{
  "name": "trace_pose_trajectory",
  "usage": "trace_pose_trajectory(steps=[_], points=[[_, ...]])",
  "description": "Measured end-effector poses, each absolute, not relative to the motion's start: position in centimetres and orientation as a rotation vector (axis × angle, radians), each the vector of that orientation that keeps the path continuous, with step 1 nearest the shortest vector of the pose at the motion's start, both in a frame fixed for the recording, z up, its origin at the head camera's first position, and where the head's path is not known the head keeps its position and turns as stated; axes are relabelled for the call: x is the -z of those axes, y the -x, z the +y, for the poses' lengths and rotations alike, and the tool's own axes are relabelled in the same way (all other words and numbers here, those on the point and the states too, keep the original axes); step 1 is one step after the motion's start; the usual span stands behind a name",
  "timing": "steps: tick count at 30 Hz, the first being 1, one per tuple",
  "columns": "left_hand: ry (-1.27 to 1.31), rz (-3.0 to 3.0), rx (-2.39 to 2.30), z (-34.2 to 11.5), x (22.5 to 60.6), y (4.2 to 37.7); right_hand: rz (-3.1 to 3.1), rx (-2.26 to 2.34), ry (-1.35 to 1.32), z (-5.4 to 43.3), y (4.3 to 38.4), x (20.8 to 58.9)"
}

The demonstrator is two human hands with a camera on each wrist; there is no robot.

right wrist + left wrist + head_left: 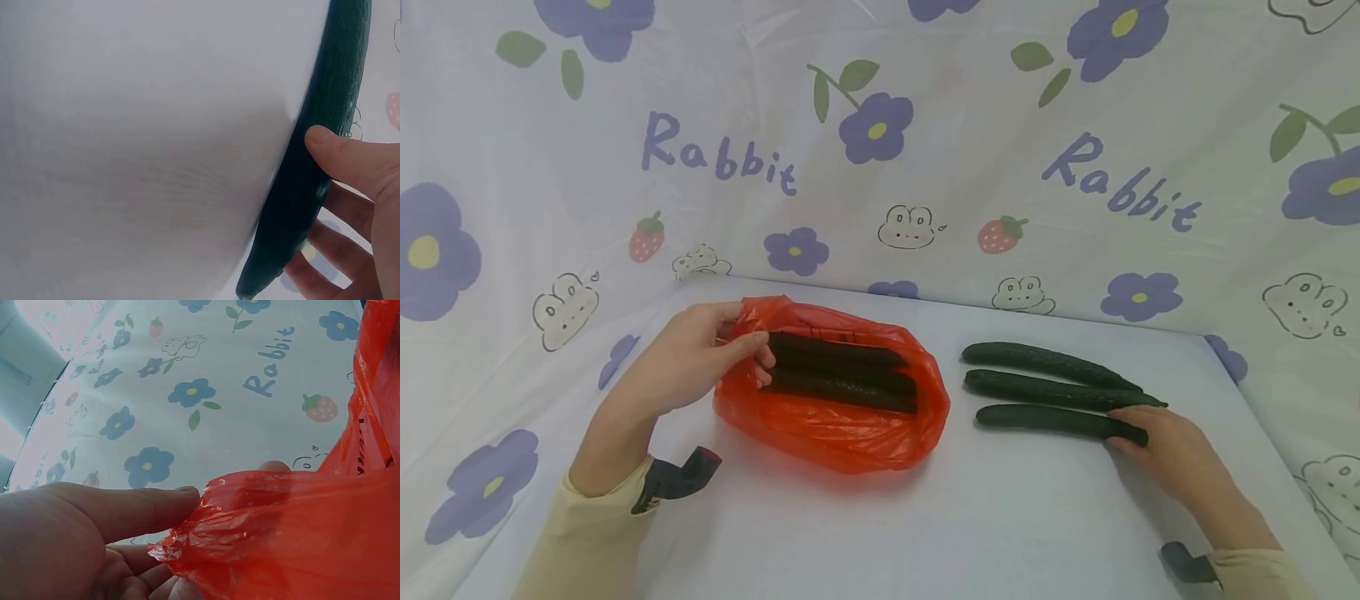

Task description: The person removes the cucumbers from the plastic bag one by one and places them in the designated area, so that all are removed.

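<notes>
In the head view, a red plastic bag (842, 437) lies with its mouth towards me, and dark green cucumbers (842, 387) show inside it. My left hand (688, 358) pinches the left edge of its mouth; the left wrist view has the thumb (156, 509) against the crumpled red film. To the right of the bag, three cucumbers lie side by side: a far one (1045, 358), a middle one (1045, 388) and a near one (1045, 419). My right hand (1183, 458) grips the near cucumber by its right end, thumb on one side and fingers on the other.
A white surface (925, 533) carries everything. Behind it rises a white cloth (955, 158) printed with flowers, strawberries and the word Rabbit. Dark wrist straps (681, 475) sit at both of the person's sleeves.
</notes>
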State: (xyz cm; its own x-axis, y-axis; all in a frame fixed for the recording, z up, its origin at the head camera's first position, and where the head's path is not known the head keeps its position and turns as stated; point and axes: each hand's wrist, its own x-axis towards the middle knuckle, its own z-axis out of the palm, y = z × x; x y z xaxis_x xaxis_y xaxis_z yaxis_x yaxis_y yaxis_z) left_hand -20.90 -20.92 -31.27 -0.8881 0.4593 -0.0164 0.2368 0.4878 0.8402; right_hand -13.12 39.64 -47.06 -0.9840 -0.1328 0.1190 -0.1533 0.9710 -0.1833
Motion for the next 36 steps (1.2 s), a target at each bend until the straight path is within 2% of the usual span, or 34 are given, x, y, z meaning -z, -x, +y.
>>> trace_pose_trajectory(steps=[36], points=[[-0.600, 2.509, -1.351, -20.91, 30.99, 20.66, -3.056, -0.353, -0.125, 39.10, 12.81, 46.83]])
